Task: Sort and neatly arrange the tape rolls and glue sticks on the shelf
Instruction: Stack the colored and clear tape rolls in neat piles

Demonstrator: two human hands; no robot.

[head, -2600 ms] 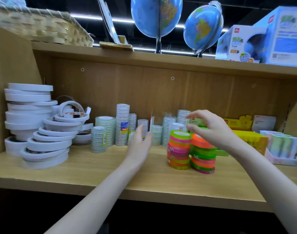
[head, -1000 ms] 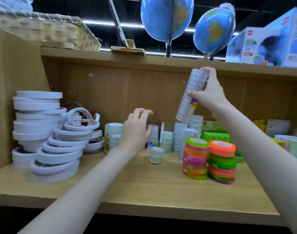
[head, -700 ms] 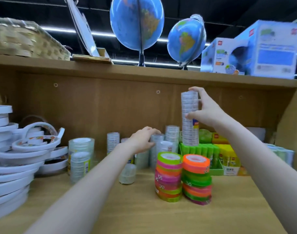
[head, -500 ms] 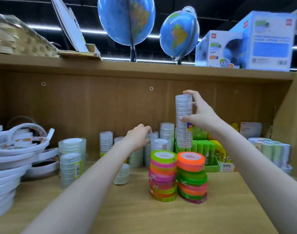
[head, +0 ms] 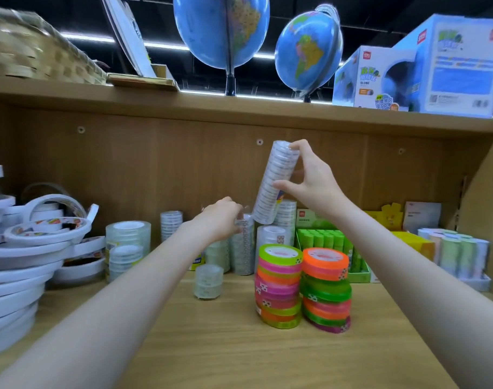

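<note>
My right hand point(head: 310, 181) grips a tall wrapped stack of clear tape rolls point(head: 274, 182), lifted and tilted above the shelf's back row. My left hand point(head: 221, 220) reaches among the clear tape stacks point(head: 242, 248) at the back, fingers curled onto the top of one. Two piles of neon tape rolls point(head: 279, 284) point(head: 325, 287) stand in front. A small clear roll stack point(head: 208, 280) sits alone. Green glue sticks point(head: 324, 240) fill a box behind the neon piles. Wide clear rolls point(head: 127, 242) stand at the left.
White double-sided tape rolls point(head: 21, 265) are heaped at the far left. Pastel rolls point(head: 458, 251) and yellow boxes point(head: 391, 217) sit at the right. The wooden shelf point(head: 225, 355) has a board above carrying globes point(head: 223, 29), a basket and boxes.
My right hand has tilted the tall clear stack so its bottom swings left, toward my left hand. My left hand stays among the back stacks. The camera moved closer.
</note>
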